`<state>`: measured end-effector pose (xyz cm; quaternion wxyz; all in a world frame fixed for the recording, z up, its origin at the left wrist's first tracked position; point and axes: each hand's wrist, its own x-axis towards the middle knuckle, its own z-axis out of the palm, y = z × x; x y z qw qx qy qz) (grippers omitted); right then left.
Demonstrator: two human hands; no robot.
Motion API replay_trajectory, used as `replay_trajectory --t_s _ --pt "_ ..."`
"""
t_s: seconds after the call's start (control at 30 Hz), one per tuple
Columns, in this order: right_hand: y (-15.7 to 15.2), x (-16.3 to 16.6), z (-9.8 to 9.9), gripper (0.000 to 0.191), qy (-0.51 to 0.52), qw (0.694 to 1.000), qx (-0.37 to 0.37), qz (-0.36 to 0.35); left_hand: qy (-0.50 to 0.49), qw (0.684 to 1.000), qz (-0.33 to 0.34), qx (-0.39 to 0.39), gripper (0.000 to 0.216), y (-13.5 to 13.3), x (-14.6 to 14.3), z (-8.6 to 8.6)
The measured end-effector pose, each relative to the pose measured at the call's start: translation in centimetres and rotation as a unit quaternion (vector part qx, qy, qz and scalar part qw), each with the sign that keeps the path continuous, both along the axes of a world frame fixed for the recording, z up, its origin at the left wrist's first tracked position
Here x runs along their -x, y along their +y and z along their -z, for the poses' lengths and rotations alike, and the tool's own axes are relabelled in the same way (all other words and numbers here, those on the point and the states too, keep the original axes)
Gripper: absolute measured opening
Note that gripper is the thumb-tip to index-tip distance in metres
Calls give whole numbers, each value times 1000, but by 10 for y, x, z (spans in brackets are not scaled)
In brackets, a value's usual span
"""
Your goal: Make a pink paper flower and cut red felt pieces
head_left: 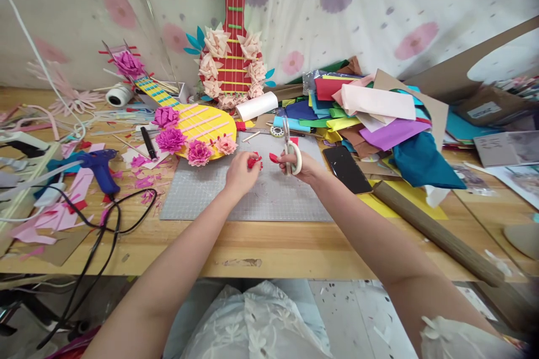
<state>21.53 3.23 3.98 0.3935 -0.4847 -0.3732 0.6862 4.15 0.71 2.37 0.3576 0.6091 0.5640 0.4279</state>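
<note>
Over the grey cutting mat [197, 196], my left hand [242, 173] pinches a small crumpled bunch of red paper [255, 161]. My right hand [305, 167] is closed around white-handled scissors [295, 158], blades pointing up and away. A small red paper piece [274, 157] sits at the fingertips of that hand, apart from the left bunch. Another red scrap [293, 141] shows beside the scissor blades. Behind the left hand lies a yellow paper guitar [206, 123] decorated with pink paper flowers [199, 151].
A red paper guitar [234, 61] stands against the curtain. On the left are a blue glue gun [101, 171] with a looping black cord, and pink scraps. Folded coloured paper [379, 102], a black phone [347, 169] and a long brown roll [433, 230] lie on the right.
</note>
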Motion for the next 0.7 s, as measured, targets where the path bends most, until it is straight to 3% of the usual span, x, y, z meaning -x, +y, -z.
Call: replay_trajectory --t_s 0.07,0.13,0.33,0.47,0.7 --pt "3 -3 5 38 -8 998 -35 58 148 981 93 -87 33 4 -9 7" --pt "6 -3 13 43 -11 993 -54 103 247 952 157 -93 49 10 -19 13" --pt "10 5 30 46 -5 981 -97 166 388 907 163 -6 74 19 -31 22" --pt "9 8 30 42 -38 980 -114 158 464 876 134 -10 76 4 -4 22" --pt "8 9 29 40 -73 979 -125 143 501 852 137 -58 72 -30 79 28"
